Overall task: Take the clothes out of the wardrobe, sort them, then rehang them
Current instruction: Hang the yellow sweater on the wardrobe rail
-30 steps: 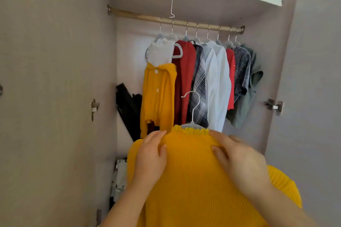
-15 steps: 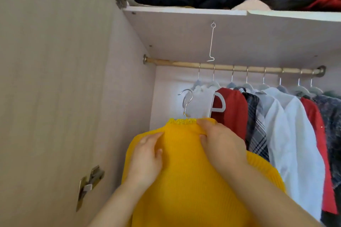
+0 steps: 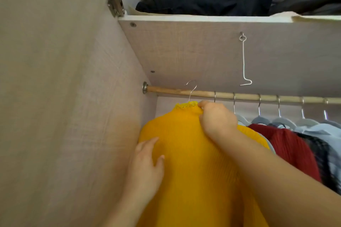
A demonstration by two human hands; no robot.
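The right hand (image 3: 217,119) is clamped on the neck of the yellow sweater (image 3: 191,153), held up at the left end of the rod (image 3: 171,90), while the left hand (image 3: 147,162) lies flat and open on the knit at its 8 o'clock. The hanger hook (image 3: 191,88) crosses the rod at the sweater's 12 o'clock, but I cannot tell whether it has caught, so letting go now could drop it. The wardrobe wall (image 3: 92,116) crowds it at 9 o'clock and the red garment (image 3: 287,143) at 3 o'clock, so a shoulder may snag or bunch.
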